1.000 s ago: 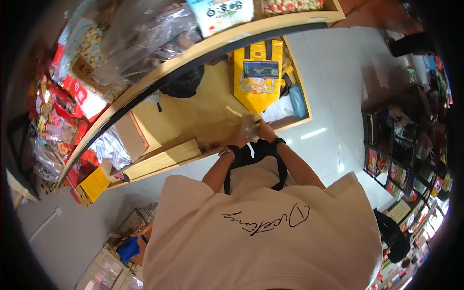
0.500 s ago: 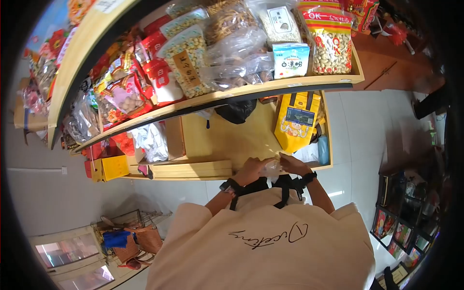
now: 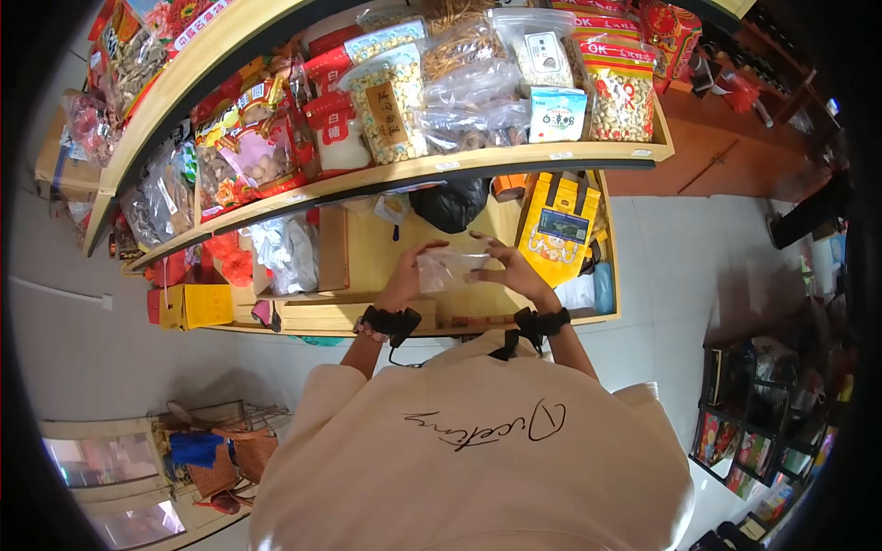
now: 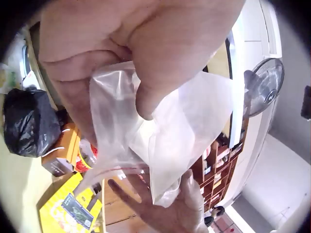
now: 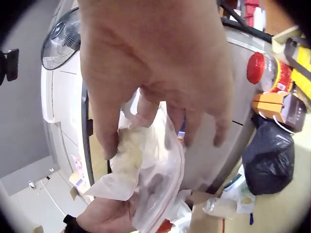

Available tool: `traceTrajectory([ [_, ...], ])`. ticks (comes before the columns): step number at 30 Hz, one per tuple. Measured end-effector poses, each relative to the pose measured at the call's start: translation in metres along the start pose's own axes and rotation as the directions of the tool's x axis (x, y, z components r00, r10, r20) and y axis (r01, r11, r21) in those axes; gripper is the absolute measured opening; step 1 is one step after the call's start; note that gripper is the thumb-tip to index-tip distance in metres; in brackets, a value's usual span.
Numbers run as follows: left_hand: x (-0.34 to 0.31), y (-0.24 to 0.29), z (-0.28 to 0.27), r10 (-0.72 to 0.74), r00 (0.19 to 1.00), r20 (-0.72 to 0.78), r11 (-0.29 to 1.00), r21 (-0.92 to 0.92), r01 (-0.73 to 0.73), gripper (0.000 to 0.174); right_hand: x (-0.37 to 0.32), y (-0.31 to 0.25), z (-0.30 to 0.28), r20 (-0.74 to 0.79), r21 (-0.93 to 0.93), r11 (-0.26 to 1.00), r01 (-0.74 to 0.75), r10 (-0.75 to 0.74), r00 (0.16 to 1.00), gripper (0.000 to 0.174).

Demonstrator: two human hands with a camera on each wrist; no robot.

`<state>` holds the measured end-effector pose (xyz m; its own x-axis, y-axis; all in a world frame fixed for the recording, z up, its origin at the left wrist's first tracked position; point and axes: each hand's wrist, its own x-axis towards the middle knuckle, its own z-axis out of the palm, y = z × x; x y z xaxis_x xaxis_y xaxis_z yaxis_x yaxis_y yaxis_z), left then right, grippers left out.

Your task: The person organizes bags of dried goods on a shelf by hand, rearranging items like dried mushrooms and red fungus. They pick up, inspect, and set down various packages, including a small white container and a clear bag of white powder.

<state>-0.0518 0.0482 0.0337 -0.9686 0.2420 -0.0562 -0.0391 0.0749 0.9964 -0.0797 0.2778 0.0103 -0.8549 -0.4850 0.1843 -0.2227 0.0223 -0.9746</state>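
A clear plastic zip bag (image 3: 446, 273) with a thin red line along its mouth is held up over the wooden counter (image 3: 367, 262). In the left wrist view my left hand (image 4: 141, 48) pinches the bag (image 4: 170, 131), its thumb pressed on the near face and fingers behind. My right hand (image 3: 516, 274) is at the opposite side, fingers spread, the thumb touching the plastic. From the right wrist, the right hand (image 5: 155, 63) hangs above the bag, with something pale (image 5: 129, 155) showing through the film. Below it the left hand (image 5: 112, 213) is partly hidden by the bag.
Past the hands lie a black plastic bag (image 3: 450, 204) and a yellow tote bag (image 3: 560, 225). A cardboard box (image 3: 333, 253) with white plastic bags (image 3: 285, 257) stands at the left. A shelf (image 3: 551, 151) of packaged dry goods overhangs the counter's far side.
Both hands have risen from the counter's near edge and reached farther over it. They have moved apart, and the plastic bag, bunched between them before, is spread out. The head view has shifted.
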Motion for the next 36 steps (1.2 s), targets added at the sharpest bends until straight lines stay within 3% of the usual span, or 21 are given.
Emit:
traceTrajectory([
  [1,-0.001,0.01,0.0,0.012,1.0,0.028,0.997,-0.079,-0.01,0.034,0.003,-0.008,-0.002,0.003,-0.001,0.999,0.032,-0.032,0.999,0.024],
  [2,-0.002,0.021,-0.001,0.009,0.999,0.031,0.996,-0.092,-0.006,0.034,0.005,-0.013,-0.004,0.064,0.128,0.989,-0.068,0.06,0.996,0.02],
  [3,-0.003,0.03,-0.002,0.074,0.995,0.072,0.997,0.006,-0.075,0.034,0.006,-0.023,-0.006,0.135,0.249,0.953,-0.173,0.143,0.98,0.017],
  [5,-0.004,0.032,-0.012,0.14,0.983,0.121,0.985,0.088,-0.151,0.034,0.005,-0.037,-0.01,0.078,0.431,0.882,-0.192,0.175,0.981,0.017],
  [7,0.0,0.031,-0.027,-0.248,0.961,0.122,0.968,0.001,0.25,0.036,0.005,-0.043,-0.016,-0.057,0.375,0.918,-0.125,0.157,0.986,0.017],
  [8,-0.002,0.038,-0.026,-0.068,0.991,0.119,0.991,0.121,0.053,0.037,0.005,-0.045,-0.018,-0.064,0.361,0.925,-0.121,0.154,0.986,0.017],
  [9,-0.001,0.048,-0.028,-0.055,0.99,0.126,0.993,0.114,0.04,0.037,0.005,-0.046,-0.019,-0.093,0.373,0.923,-0.098,0.142,0.986,0.015],
  [11,0.006,0.064,-0.035,0.287,0.957,-0.041,0.957,0.066,-0.284,0.044,0.008,-0.052,-0.023,-0.128,0.373,0.925,-0.068,0.123,0.984,0.014],
  [12,0.015,0.07,-0.036,0.291,0.954,-0.073,0.955,-0.033,-0.294,0.057,0.01,-0.058,-0.024,-0.088,0.324,0.942,-0.088,0.123,0.989,0.013],
  [13,0.02,0.074,-0.034,0.297,0.952,-0.072,0.953,-0.037,-0.3,0.057,0.013,-0.063,-0.024,-0.046,0.274,0.956,-0.107,0.124,0.991,0.013],
  [15,0.026,0.106,-0.012,0.397,0.908,0.135,0.81,0.414,-0.416,0.067,0.023,-0.069,-0.023,-0.038,0.246,0.966,-0.085,0.097,0.995,0.012],
  [16,0.033,0.106,-0.007,0.165,0.963,0.213,0.886,0.397,-0.24,0.064,0.03,-0.07,-0.025,-0.079,0.203,0.979,-0.022,0.038,0.996,0.012],
  [17,0.049,0.11,-0.005,0.155,0.922,0.354,0.834,0.454,-0.315,0.054,0.038,-0.073,-0.026,-0.115,0.157,0.987,0.043,-0.025,0.993,0.011],
  [19,0.076,0.106,0.001,0.179,0.945,0.272,0.875,0.396,-0.28,0.039,0.055,-0.072,-0.038,-0.163,0.041,0.98,0.193,-0.184,0.969,0.018],
  [20,0.094,0.094,-0.003,0.291,0.937,0.195,0.75,0.562,-0.35,0.032,0.061,-0.078,-0.043,-0.215,0.055,0.982,0.18,-0.164,0.963,0.026],
  [23,0.12,0.117,0.0,0.257,0.943,0.213,0.629,0.704,-0.33,0.031,0.086,-0.07,-0.063,-0.376,-0.094,0.968,0.234,-0.252,0.892,0.047],
  [25,0.133,0.123,0.001,0.349,0.909,0.229,0.58,0.709,-0.401,0.019,0.1,-0.068,-0.082,-0.251,-0.303,0.949,0.087,-0.167,0.953,0.049],
  [27,0.147,0.123,-0.003,0.335,0.905,0.263,0.576,0.703,-0.417,0.025,0.105,-0.083,-0.087,-0.04,-0.458,0.885,0.081,-0.112,0.993,0.035],
  [30,0.159,0.123,-0.004,0.345,0.909,0.233,0.494,0.779,-0.387,0.022,0.124,-0.07,-0.085,-0.08,-0.747,0.664,0.028,-0.132,0.988,0.029],
  [34,0.184,0.13,-0.011,0.469,0.874,0.125,0.418,0.841,-0.344,0.024,0.159,-0.068,-0.092,-0.097,-0.834,0.537,0.126,-0.368,0.925,0.028],
  [36,0.198,0.142,-0.016,0.523,0.848,0.089,0.382,0.865,-0.326,0.029,0.183,-0.081,-0.097,-0.119,-0.861,0.5,0.091,-0.372,0.92,0.027],
])
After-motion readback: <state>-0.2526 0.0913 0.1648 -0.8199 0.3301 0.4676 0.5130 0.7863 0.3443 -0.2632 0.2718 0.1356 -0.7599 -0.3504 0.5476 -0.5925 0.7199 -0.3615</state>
